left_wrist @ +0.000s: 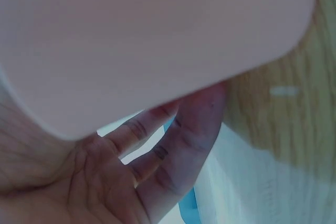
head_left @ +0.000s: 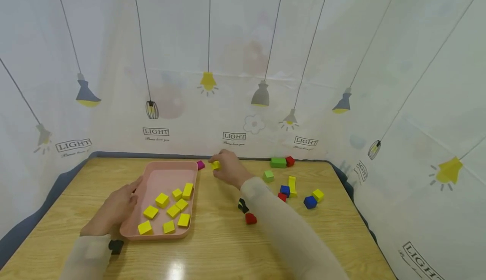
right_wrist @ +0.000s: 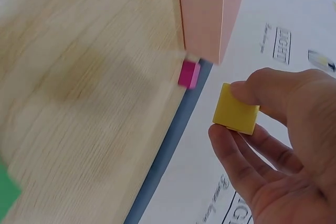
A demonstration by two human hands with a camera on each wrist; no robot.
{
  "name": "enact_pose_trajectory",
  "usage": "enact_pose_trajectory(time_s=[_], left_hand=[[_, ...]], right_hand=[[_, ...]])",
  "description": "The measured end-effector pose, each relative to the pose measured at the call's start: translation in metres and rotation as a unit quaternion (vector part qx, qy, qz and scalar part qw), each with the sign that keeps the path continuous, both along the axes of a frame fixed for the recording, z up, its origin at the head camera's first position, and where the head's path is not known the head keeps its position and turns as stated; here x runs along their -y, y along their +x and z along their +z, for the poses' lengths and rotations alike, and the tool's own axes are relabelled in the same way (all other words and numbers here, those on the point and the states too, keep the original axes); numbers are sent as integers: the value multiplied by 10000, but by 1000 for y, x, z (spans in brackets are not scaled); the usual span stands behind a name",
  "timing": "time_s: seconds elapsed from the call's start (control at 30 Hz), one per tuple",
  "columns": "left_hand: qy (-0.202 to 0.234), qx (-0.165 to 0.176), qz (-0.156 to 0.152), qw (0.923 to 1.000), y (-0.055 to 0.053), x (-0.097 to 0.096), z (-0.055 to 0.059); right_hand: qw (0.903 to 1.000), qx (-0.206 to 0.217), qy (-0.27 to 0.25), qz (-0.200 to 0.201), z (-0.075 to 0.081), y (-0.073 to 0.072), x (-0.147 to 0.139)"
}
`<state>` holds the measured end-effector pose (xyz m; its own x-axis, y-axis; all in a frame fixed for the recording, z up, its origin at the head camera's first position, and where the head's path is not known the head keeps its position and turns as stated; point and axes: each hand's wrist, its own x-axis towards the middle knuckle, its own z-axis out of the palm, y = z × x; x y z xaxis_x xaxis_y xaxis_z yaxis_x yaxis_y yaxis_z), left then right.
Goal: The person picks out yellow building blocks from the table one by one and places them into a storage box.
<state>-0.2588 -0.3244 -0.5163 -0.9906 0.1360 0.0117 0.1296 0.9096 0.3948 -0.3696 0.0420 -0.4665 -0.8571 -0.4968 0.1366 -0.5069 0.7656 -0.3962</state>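
A yellow block (right_wrist: 235,109) is pinched between thumb and fingertips of my right hand (head_left: 230,168), over the far side of the table. Just left of it, a magenta block (head_left: 201,165) sits beside the far right corner of a pink tray (head_left: 163,174). My left hand (head_left: 115,207) holds the tray at its left side; its fingers (left_wrist: 181,148) bend in against the tray, with the tips partly hidden. Several yellow blocks (head_left: 162,200) lie spread in the tray's near and right parts.
Right of the tray lie a green block (head_left: 278,162), a lighter green cube (head_left: 268,176), red blocks (head_left: 251,218), blue blocks (head_left: 310,202), and yellow ones (head_left: 292,186). A printed white curtain (head_left: 235,115) borders the table's far edge.
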Motion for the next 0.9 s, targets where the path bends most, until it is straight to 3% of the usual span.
enact_pose_trajectory(time_s=[0.5, 0.77, 0.9], left_hand=[[-30, 204, 193, 9996, 3, 0, 2], [133, 325, 290, 9990, 4, -2, 4], [175, 334, 319, 9988, 4, -5, 5]], right_hand=[[9966, -134, 434, 681, -4, 18, 81], [9969, 323, 467, 554, -5, 33, 117], [9952, 100, 733, 634, -9, 34, 120]])
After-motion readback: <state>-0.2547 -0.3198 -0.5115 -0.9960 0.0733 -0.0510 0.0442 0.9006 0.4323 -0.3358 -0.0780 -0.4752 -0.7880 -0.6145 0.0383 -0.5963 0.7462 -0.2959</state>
